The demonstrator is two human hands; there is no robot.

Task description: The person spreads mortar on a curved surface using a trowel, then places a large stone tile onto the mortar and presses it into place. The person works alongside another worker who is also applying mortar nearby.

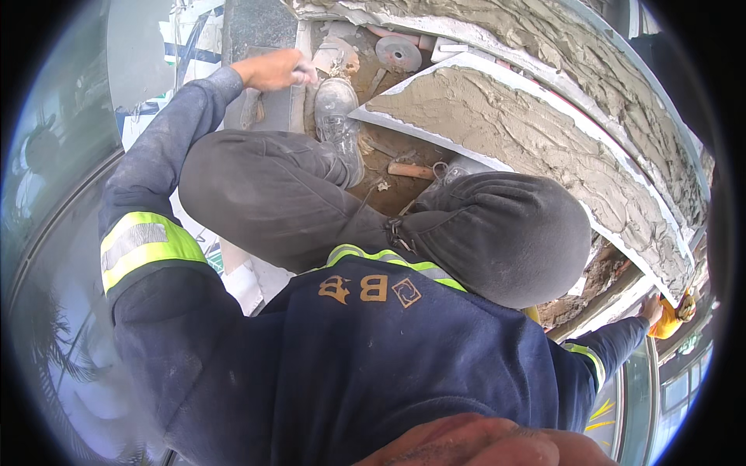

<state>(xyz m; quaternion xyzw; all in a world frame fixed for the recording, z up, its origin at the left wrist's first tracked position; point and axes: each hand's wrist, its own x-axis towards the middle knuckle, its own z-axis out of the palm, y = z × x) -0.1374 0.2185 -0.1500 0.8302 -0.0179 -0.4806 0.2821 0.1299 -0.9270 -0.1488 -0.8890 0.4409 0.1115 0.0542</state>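
Note:
My left hand (273,70) is held over a grey stone strip (260,27) at the upper left, beside my dusty shoe (336,116). Its fingers are curled together, slightly smeared; whatever they hold, if anything, is hidden. At the far right, my right hand (651,309) reaches to the end of a long white-edged slab (497,116) spread with wet grey-brown mortar. An orange-yellow thing (667,320) lies right by that hand; its kind is unclear. The right fingers are too small and hidden to read.
Another mortar-covered slab (559,43) curves along behind the first. In the dirt by my feet are a round cutting disc (399,53), a wooden handle (412,170) and a small white block (449,49). A glass pane (58,233) stands along my left.

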